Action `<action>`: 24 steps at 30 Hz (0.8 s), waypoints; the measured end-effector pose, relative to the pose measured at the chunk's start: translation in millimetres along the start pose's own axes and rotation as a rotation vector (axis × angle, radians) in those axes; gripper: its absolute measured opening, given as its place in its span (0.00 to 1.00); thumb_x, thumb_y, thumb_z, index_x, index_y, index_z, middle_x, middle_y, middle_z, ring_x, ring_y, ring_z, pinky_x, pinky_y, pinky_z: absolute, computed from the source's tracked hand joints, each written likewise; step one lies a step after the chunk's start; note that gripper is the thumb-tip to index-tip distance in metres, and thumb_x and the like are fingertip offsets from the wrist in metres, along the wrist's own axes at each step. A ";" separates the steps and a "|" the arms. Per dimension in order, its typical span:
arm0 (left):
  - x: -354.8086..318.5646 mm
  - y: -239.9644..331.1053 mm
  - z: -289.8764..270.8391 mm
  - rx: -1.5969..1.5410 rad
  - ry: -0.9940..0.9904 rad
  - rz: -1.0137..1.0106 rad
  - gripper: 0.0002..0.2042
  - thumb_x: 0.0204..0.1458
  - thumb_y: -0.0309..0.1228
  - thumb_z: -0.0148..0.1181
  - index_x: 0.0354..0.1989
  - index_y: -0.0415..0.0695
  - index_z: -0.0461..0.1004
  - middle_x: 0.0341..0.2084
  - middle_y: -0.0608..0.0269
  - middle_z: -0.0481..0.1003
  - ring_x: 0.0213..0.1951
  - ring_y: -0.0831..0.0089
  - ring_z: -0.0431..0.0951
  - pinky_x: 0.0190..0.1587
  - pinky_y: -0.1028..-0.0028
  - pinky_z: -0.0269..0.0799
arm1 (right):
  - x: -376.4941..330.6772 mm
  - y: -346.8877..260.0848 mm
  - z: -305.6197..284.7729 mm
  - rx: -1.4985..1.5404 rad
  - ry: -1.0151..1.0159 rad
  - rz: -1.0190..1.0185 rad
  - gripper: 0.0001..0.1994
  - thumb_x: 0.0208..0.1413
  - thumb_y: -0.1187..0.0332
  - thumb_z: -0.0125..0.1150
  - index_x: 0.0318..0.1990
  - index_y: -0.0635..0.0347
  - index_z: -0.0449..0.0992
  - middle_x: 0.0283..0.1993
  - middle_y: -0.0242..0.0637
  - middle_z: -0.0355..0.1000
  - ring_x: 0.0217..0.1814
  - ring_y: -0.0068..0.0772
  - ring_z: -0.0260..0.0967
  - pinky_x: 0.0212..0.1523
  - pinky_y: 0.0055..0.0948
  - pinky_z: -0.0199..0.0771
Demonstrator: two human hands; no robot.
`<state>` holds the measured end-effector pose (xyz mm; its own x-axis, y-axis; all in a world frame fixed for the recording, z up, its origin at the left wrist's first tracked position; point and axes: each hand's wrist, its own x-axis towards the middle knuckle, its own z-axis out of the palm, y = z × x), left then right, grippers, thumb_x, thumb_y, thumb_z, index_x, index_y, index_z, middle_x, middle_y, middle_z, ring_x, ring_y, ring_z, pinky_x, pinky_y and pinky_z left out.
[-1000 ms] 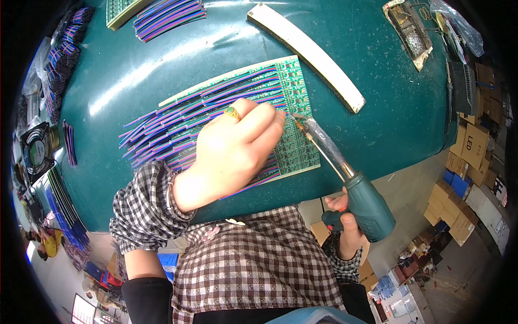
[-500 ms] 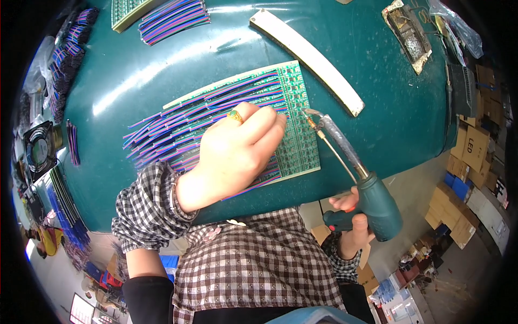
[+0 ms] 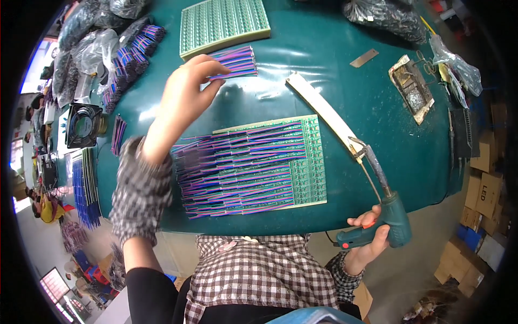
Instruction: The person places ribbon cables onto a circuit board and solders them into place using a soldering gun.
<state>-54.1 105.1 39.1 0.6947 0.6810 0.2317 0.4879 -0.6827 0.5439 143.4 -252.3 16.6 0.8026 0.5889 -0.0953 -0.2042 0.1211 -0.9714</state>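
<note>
My left hand (image 3: 189,89) reaches to the far side of the table, at a small pile of striped blue, pink and black wires (image 3: 245,60). Its thumb and forefinger close around the near edge of that pile. In my right hand (image 3: 372,232) is a green pistol-shaped soldering gun (image 3: 396,218), gripped by its handle. Its tip and thin feed tube rest over the end of a long white bar (image 3: 324,108). Between my hands lies a green circuit board panel (image 3: 310,173), with rows of wires (image 3: 237,173) running off its left side.
Behind the wire pile sits a stack of circuit board panels (image 3: 226,27). A dirty solder tray (image 3: 413,89) and a flat metal strip (image 3: 365,58) lie at the right. Leftward are a black fan (image 3: 83,127), bundled wires (image 3: 135,54) and plastic bags (image 3: 81,32). Cardboard boxes (image 3: 488,194) stand beyond the right edge.
My left hand has left the board and moved far and left to the wire pile. The soldering gun has shifted right, away from the board, to the white bar. The view has shifted too.
</note>
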 end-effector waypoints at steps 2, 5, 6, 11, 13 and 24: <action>1.8 -41.7 11.7 0.009 -0.119 -0.053 0.06 0.48 0.23 0.63 0.35 0.40 0.78 0.31 0.59 0.75 0.31 0.69 0.78 0.33 0.75 0.73 | 0.3 -0.5 5.0 0.041 -0.036 -0.002 0.28 0.61 0.51 0.52 0.51 0.75 0.65 0.31 0.40 0.68 0.31 0.34 0.70 0.34 0.38 0.81; -5.7 -22.8 32.6 -0.033 -0.042 -0.124 0.04 0.46 0.25 0.63 0.30 0.41 0.77 0.27 0.58 0.72 0.29 0.62 0.76 0.33 0.68 0.72 | -8.9 0.5 0.2 0.027 0.013 0.012 0.28 0.62 0.51 0.52 0.51 0.75 0.65 0.31 0.39 0.68 0.30 0.33 0.69 0.34 0.38 0.80; -10.2 -18.2 35.3 -0.030 -0.035 -0.093 0.04 0.45 0.26 0.64 0.29 0.42 0.76 0.26 0.58 0.71 0.30 0.61 0.76 0.34 0.67 0.72 | -10.6 1.7 -3.4 0.020 0.027 0.017 0.28 0.62 0.51 0.51 0.51 0.74 0.65 0.31 0.39 0.68 0.30 0.33 0.69 0.33 0.38 0.79; -9.2 -3.0 32.5 0.045 -0.127 -0.133 0.06 0.45 0.29 0.64 0.29 0.42 0.75 0.26 0.58 0.71 0.31 0.61 0.76 0.35 0.65 0.72 | -13.9 4.1 -9.2 0.016 0.051 0.055 0.27 0.62 0.51 0.51 0.51 0.74 0.65 0.31 0.39 0.68 0.30 0.33 0.69 0.33 0.38 0.79; -0.4 -6.1 33.5 0.034 -0.148 -0.053 0.07 0.46 0.27 0.66 0.31 0.40 0.75 0.28 0.60 0.72 0.29 0.69 0.76 0.33 0.71 0.73 | -14.7 2.7 -9.6 0.021 0.025 0.049 0.28 0.62 0.51 0.51 0.51 0.74 0.65 0.31 0.39 0.68 0.31 0.32 0.69 0.32 0.38 0.78; -29.5 71.8 17.6 -0.564 -0.237 -0.328 0.04 0.58 0.25 0.58 0.38 0.37 0.72 0.28 0.69 0.74 0.31 0.84 0.73 0.36 0.81 0.72 | -25.2 -4.0 -17.9 -0.013 0.054 0.058 0.29 0.61 0.53 0.53 0.53 0.77 0.66 0.33 0.41 0.68 0.34 0.36 0.70 0.36 0.39 0.80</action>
<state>-30.3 31.3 57.1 0.6865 0.7085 -0.1636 0.3876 -0.1662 0.9067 134.0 -281.9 18.9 0.8187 0.5508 -0.1623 -0.2438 0.0774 -0.9667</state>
